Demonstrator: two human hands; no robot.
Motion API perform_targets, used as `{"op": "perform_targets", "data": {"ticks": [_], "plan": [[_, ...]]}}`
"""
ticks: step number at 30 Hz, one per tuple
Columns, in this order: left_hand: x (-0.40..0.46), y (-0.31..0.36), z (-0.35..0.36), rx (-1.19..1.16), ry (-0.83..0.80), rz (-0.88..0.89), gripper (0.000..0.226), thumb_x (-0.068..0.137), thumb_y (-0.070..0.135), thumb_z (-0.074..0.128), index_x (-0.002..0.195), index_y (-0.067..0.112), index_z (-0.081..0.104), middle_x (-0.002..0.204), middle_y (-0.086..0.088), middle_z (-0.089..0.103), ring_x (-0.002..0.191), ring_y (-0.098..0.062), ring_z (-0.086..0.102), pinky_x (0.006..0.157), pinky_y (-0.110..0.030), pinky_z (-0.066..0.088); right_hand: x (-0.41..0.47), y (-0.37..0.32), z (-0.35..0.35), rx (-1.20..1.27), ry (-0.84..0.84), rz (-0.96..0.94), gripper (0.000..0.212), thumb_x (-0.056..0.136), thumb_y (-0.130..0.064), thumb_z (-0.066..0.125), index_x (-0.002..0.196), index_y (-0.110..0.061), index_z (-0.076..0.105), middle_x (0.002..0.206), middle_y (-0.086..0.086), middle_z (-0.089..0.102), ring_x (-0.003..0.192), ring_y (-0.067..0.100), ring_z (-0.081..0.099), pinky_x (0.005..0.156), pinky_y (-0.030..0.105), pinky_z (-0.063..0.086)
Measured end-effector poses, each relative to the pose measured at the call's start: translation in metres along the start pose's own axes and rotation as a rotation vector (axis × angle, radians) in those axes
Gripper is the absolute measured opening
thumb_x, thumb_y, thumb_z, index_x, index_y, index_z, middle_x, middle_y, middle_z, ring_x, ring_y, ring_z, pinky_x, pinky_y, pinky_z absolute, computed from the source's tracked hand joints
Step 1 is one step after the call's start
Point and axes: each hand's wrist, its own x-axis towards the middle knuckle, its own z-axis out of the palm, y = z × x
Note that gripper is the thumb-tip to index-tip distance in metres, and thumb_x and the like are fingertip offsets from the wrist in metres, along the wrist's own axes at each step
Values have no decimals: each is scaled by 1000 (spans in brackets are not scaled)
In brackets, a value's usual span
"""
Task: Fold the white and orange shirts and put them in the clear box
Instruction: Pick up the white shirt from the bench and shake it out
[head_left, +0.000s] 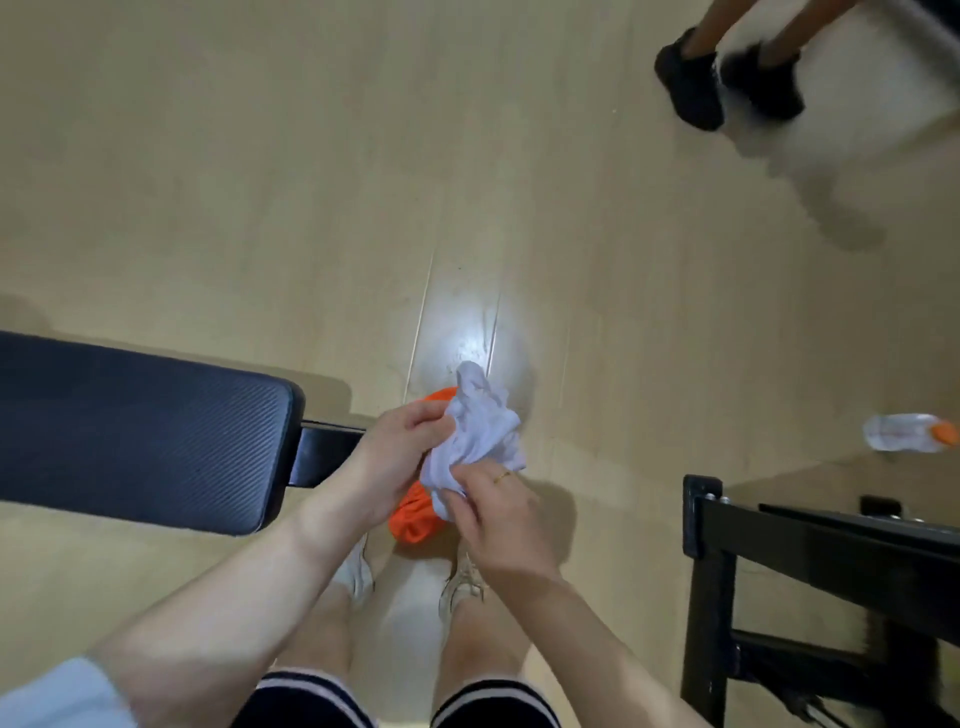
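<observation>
Both shirts bunched at waist height over the floor: my left hand (400, 457) grips the crumpled white cotton shirt (480, 436), my right hand (493, 512) pinches its lower edge, the wadded orange shirt (415, 514) underneath. Light, limp, no shape; I'd find shoulder seams first. Clear box not visible.

The person's forearms are bare. A pale blue short sleeve (57, 691) shows at seven o'clock, on the left upper arm. A thin gold ring (502, 476) circles one finger of the right hand (501, 519); the left hand (395, 462) wears nothing visible. At six o'clock are black shorts (311, 701) whose hems carry white stripes. Below them the legs are bare, ending in whitish lace-up sneakers (462, 587).
</observation>
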Motion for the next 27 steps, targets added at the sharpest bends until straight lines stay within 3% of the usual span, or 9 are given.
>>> {"op": "perform_targets", "data": {"ticks": [5, 8, 10, 12, 17, 19, 21, 23, 27], "plan": [[-82, 29, 1, -72, 18, 167, 19, 93, 0, 42, 94, 7, 60, 68, -5, 68, 55, -12, 64, 50, -18, 52, -16, -57, -61, 539, -112, 169, 13, 80, -18, 65, 81, -24, 53, 71, -11, 56, 64, -1, 53, 61, 9, 41], [-125, 31, -13, -95, 62, 247, 15, 93, 4, 46, 100, 5, 59, 77, -17, 61, 66, -25, 55, 57, -29, 44, -21, -73, -74, 648, 98, 312, 13, 84, -23, 59, 79, -30, 49, 67, -2, 58, 62, 14, 56, 65, 36, 50], [-153, 28, -24, -103, 78, 289, 15, 93, 5, 46, 99, 7, 59, 79, -17, 57, 67, -26, 52, 57, -31, 45, -19, -72, -64, 677, 123, 473, 6, 90, -23, 54, 93, -28, 51, 92, 1, 60, 79, 17, 56, 77, 39, 48], [-177, 22, -34, -104, 94, 321, 14, 92, 3, 47, 96, 8, 59, 79, -12, 59, 60, -24, 55, 52, -26, 49, -13, -69, -46, 741, -31, 686, 28, 91, -33, 50, 117, -23, 47, 120, 2, 54, 102, 18, 54, 86, 34, 45], [-217, -8, -61, -117, 91, 335, 13, 85, 3, 56, 96, 7, 60, 83, -9, 60, 65, -17, 57, 58, -24, 49, -25, -74, 30, 1028, -304, 1079, 49, 87, -57, 48, 110, -14, 55, 86, 2, 59, 67, 12, 53, 54, 22, 40], [-227, -23, -78, -171, 88, 345, 14, 88, 2, 49, 96, 5, 60, 78, -5, 65, 61, -12, 62, 56, -22, 52, -40, -79, 67, 1214, -388, 1121, 57, 86, -60, 47, 113, -11, 56, 90, 6, 60, 64, 14, 56, 50, 22, 46], [-240, -39, -97, -207, 46, 351, 14, 86, 2, 53, 99, 1, 59, 75, -4, 68, 61, -12, 65, 54, -21, 54, -55, -92, 102, 1388, -390, 1113, 55, 90, -50, 47, 127, -9, 51, 112, 9, 60, 87, 22, 63, 71, 33, 56], [-253, -59, -124, -231, -9, 349, 24, 80, 7, 54, 102, -1, 59, 79, -6, 68, 66, -15, 66, 56, -23, 55, -67, -112, 129, 1403, -348, 1097, 38, 95, -26, 45, 129, -7, 47, 116, 12, 56, 100, 27, 58, 93, 41, 50], [-272, -112, -201, -197, 193, 225, 14, 71, 4, 51, 78, 5, 63, 72, -16, 61, 65, -29, 56, 52, -28, 50, -92, -140, 159, 1152, -106, 1147, 31, 92, -1, 46, 122, 1, 50, 112, 16, 55, 92, 29, 59, 84, 38, 48]]}}
